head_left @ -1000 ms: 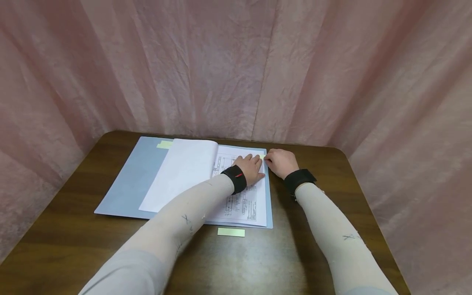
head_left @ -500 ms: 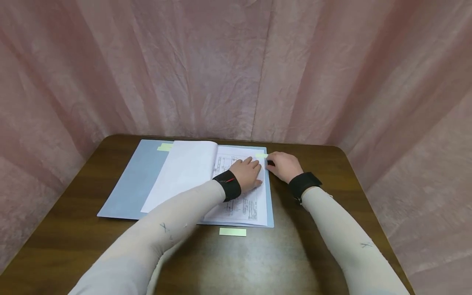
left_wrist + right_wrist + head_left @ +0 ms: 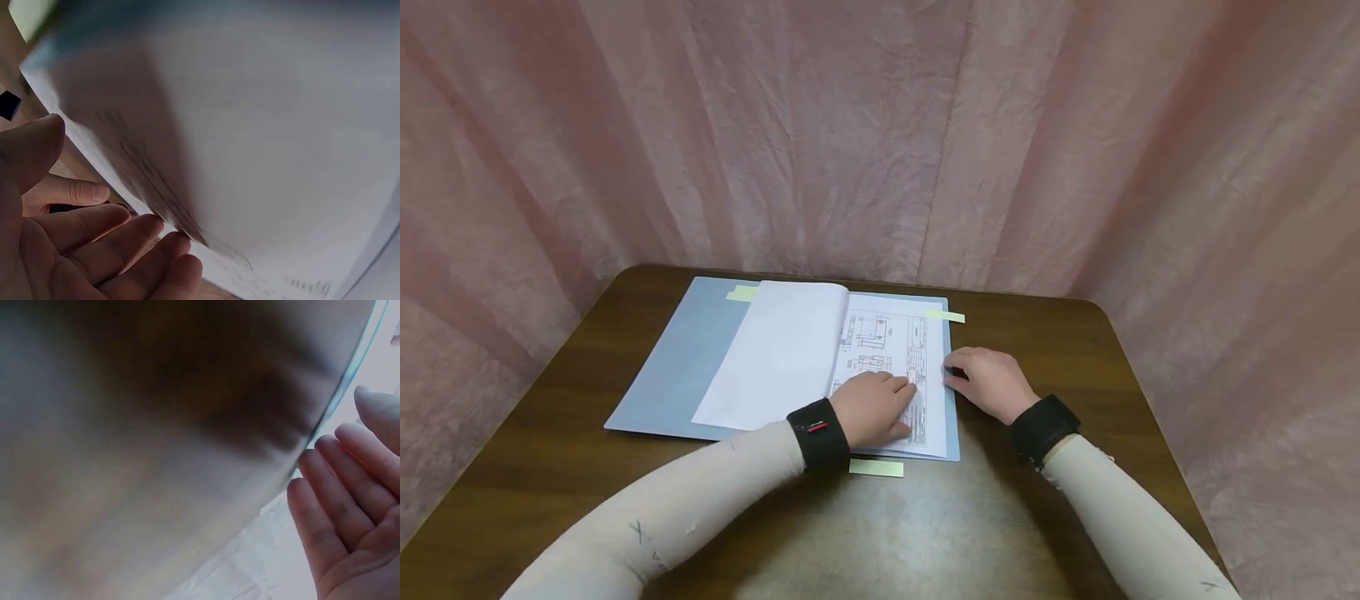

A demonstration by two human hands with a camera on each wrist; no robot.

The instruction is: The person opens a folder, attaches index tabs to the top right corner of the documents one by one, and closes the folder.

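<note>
A light-blue folder [image 3: 677, 367] lies spread on the table with printed sheets in it. My left hand [image 3: 872, 408] rests with extended fingers on the lower part of the right-hand page [image 3: 891, 333], which carries technical drawings; the left wrist view shows its fingertips at the sheet [image 3: 281, 137]. At the folder's right edge is my right hand [image 3: 992, 379], thumb and fingers slightly apart. In the right wrist view its fingers [image 3: 337, 500] are fairly straight beside that edge. Above it a pale green sticky strip [image 3: 946, 316] sits on the page's upper right, its end sticking out past the folder.
A turned-over white sheet [image 3: 775, 358] covers the folder's middle. Another pale green strip [image 3: 741, 293] is at the folder's upper left, and one more strip [image 3: 876, 468] lies on the brown wooden table [image 3: 1015, 533] in front. A pink curtain [image 3: 880, 150] hangs behind.
My right hand has left the upper right strip, now fully visible, and moved down along the folder's edge. My left hand has slid down and left over the page.
</note>
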